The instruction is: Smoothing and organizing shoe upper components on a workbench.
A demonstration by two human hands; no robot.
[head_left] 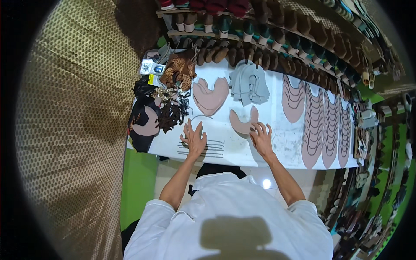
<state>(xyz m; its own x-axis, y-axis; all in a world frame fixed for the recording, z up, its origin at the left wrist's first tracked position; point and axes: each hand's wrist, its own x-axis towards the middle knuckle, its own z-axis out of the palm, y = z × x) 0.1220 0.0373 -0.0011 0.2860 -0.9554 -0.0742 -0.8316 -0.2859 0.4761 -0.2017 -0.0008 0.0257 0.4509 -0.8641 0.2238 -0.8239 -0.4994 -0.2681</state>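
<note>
My left hand (194,139), fingers spread, is over the left part of several thin dark strips (212,149) laid in parallel rows on the white table. My right hand (261,139) has its fingers apart, the tips at the right edge of a pinkish-beige U-shaped cutout (239,126), which lies flat. Beyond my left hand lies a thin curved strip (202,116). Farther back sits a stack of similar pink cutouts (211,99), with grey curved pieces (249,83) piled to its right.
Overlapping rows of dark-edged pink pieces (312,145) cover the table's right side. Dark scraps (173,113), leopard-patterned fabric (178,71) and a black bag (143,86) crowd the left end. Shelves of shoes (260,37) rise behind. A woven patterned sheet (78,130) hangs at left.
</note>
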